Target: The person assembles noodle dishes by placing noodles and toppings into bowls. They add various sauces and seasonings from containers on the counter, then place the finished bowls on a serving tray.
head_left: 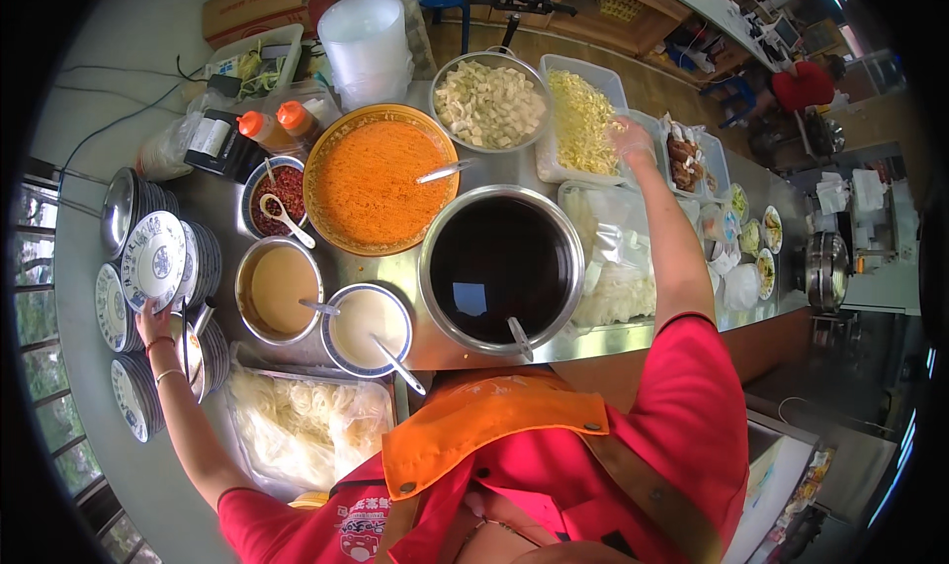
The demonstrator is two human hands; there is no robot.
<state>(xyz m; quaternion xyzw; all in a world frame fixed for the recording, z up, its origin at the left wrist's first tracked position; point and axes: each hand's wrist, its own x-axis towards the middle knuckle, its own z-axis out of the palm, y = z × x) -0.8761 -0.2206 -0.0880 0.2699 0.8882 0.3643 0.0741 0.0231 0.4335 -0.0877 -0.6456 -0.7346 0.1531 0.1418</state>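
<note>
Your left hand [150, 319] gripped the lower rim of a blue-patterned plate [158, 260], its fingers closed on the edge and mostly hidden behind it, so only the thumb side showed. That plate leaned on a stack of like plates [203, 267], with more stacks [131, 396] below and beside your fingers and a steel bowl [117, 206] just above them. Your right hand [631, 139], in a thin clear glove, reached over the clear tub of pale yellow shreds [581, 121]; the fingers curled down into the shreds, but I could not tell whether they pinched any. Just left of those fingers stood a steel bowl of pale cubes [490, 102]; just right of them lay a tray of brown pieces [684, 161], too small to make out. Nearer you from the right fingers, bagged white noodles [618, 267] filled a tub beside a steel pot of dark liquid [501, 265] with a ladle handle in it. Between your two hands sat a wide bowl of orange shreds [379, 180], a small bowl of red chili [279, 193] with a white spoon, a bowl of tan sauce [278, 289] and a bowl of cream sauce [367, 328]. A wrapped tray of pale noodles [306, 421] was partly cut off by your apron, below the table [415, 267] edge.
</note>
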